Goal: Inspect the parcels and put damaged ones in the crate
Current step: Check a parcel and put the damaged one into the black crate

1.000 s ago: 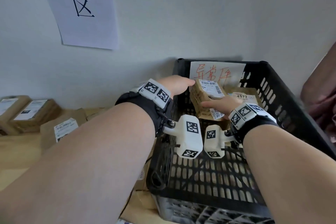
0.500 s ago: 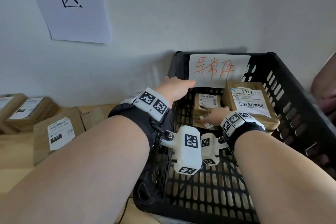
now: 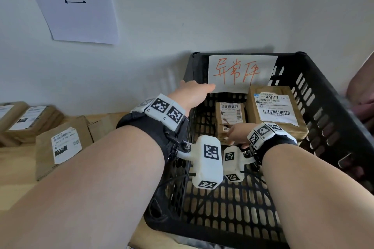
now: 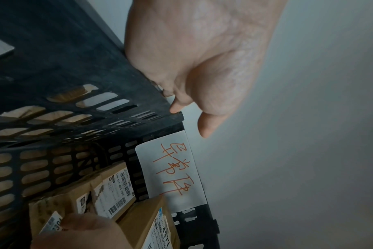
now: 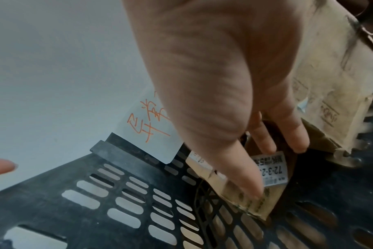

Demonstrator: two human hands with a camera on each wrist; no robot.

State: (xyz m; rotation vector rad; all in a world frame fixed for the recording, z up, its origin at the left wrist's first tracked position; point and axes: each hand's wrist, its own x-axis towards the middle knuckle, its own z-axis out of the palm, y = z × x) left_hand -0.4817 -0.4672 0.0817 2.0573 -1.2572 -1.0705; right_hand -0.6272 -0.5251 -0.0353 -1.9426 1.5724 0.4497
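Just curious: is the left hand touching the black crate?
Touching. The left wrist view shows the left hand with a fingertip on the rim of the black crate.

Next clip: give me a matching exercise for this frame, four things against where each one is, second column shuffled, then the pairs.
Things:
1. left hand
2. right hand
3. parcel marked 4977
4. red-lettered sign

Places:
A. on the crate's far wall
B. on the crate's rim, near the far left corner
C. inside the crate, on the small parcel
D. lying in the crate's right half

Pairs: 1-B, 2-C, 3-D, 4-A
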